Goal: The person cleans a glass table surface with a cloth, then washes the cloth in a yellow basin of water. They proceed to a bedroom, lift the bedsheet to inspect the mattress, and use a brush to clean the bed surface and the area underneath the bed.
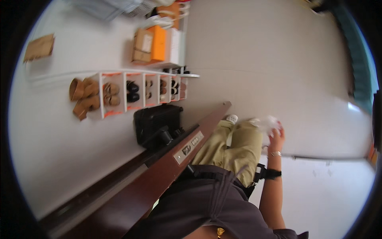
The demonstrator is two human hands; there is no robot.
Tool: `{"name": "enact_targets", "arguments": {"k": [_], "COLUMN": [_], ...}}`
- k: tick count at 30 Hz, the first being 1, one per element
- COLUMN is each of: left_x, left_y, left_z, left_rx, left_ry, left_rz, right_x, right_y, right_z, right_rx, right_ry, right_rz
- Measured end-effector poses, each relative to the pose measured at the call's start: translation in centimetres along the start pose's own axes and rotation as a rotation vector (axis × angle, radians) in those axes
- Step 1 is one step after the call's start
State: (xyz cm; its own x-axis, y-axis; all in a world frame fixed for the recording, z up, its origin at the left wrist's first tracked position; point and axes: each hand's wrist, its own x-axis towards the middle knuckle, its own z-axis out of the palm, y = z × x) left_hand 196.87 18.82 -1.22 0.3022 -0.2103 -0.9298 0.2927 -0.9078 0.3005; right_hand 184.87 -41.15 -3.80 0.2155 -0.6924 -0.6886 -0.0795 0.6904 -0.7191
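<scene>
My right hand (277, 139) reaches forward on the right, with its fingers closed around a crumpled, whitish, thin item (269, 124). Motion blurs that item, so I cannot tell whether it is tissue or plastic film. A bracelet and a black strap are on this arm. My left hand is out of view. Close against my left side stands a reddish-brown door (143, 191), seen along its edge. A metal latch plate (188, 148) is set into that edge, and a dark door handle (167, 136) sticks out from its far face.
Beyond the door are a black suitcase (158, 121) and a white shoe rack (124, 91) holding several pairs of shoes. Brown boots (85, 94) top the rack. An orange box (158, 43) stands among other boxes. A teal curtain (359, 56) hangs at far right, past the pale floor (268, 77).
</scene>
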Motion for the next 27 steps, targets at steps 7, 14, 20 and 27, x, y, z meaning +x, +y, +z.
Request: {"name": "enact_targets", "arguments": {"k": [7,14,20,27], "left_x": [1.6,-1.1,1.0,2.4], "left_y": [12.3,31.8,33.1,34.9], "left_z": [4.3,11.0,17.8,19.9], "left_rx": [0.175,-0.250,-0.310,-0.432], "left_ry": [-0.007,0.138,0.385,0.505], "left_rz": [0.059,0.158,0.182,0.146], "right_x": [7.2,16.6,25.1,24.1], "right_y": [-2.3,-18.9,-26.7,-26.2], "right_z": [-4.8,-1.7,4.9,20.0], "right_rx": [-0.096,-0.298,-0.429,-0.768], "right_ry": [0.102,-0.205,-0.462,-0.791], "right_rz": [0.040,-0.166,-0.283,-0.473]}}
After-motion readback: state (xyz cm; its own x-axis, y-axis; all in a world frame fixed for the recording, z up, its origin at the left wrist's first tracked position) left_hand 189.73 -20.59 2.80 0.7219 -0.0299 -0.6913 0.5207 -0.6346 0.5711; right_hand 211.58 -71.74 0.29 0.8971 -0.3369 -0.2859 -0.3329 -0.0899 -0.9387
